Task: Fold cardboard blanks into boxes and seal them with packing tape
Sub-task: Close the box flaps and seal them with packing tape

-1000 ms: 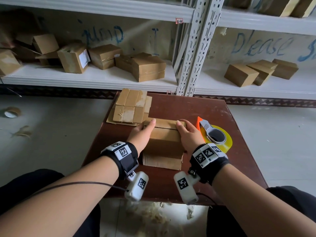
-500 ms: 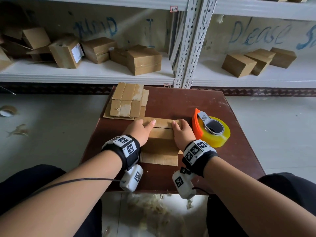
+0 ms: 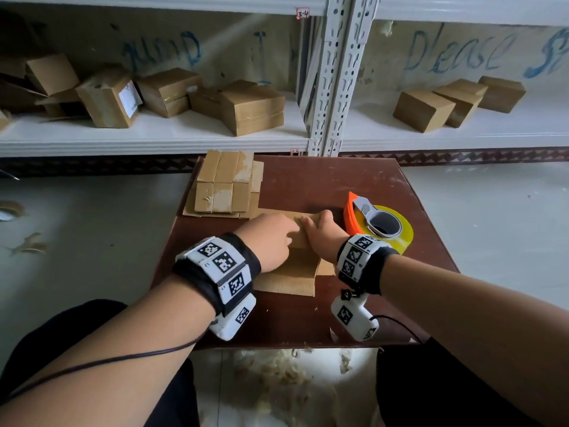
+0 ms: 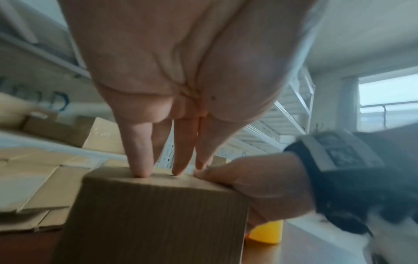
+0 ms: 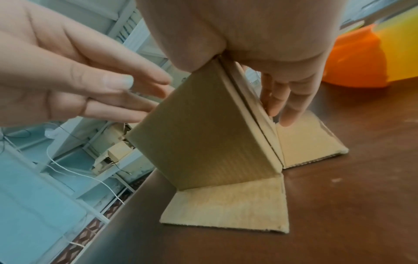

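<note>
Box (image 3: 300,260) upright on table (image 3: 338,186), both hands' fingers (image 4: 140,160) pressing top

Blue handwriting on the wall (image 3: 215,44) behind the shelves read "jump" on the left and "Please" on the right. A small tag (image 3: 302,13) on the upper shelf edge read "3-4". Another tag (image 3: 294,151) lower down was too small to read.

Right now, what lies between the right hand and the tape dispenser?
Nothing: only bare brown table separates the right hand from the tape dispenser, in the head view.

left hand (image 3: 271,238) fingers straight, pressing down, right hand (image 3: 323,238) curled, gripping
</note>
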`<act>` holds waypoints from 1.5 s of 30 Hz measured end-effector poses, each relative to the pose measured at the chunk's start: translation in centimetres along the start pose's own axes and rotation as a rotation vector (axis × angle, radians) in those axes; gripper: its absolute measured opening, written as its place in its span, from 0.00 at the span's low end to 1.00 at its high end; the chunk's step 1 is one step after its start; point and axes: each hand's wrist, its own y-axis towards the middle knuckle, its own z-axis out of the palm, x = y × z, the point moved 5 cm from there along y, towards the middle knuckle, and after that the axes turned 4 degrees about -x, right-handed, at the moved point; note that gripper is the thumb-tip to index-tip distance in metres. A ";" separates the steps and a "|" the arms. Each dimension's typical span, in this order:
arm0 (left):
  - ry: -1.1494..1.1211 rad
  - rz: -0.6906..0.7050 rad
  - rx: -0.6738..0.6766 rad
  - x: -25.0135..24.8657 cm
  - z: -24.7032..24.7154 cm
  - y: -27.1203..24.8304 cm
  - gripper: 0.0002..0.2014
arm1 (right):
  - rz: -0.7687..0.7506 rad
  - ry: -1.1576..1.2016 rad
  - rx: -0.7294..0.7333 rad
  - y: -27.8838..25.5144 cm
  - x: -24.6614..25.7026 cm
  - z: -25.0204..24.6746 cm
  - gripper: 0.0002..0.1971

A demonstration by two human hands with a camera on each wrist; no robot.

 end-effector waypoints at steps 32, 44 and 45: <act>0.187 -0.061 0.037 1.3 2.5 1.3 0.38 | 0.023 0.143 -0.161 2.9 -3.8 -11.1 0.22; -0.020 -0.011 -0.122 0.6 0.1 0.7 0.34 | -0.201 0.535 -0.168 -8.6 -0.4 -11.8 0.08; -0.079 -0.010 -0.139 0.4 -0.2 0.6 0.32 | -0.222 0.515 -0.159 -8.7 0.1 -11.6 0.07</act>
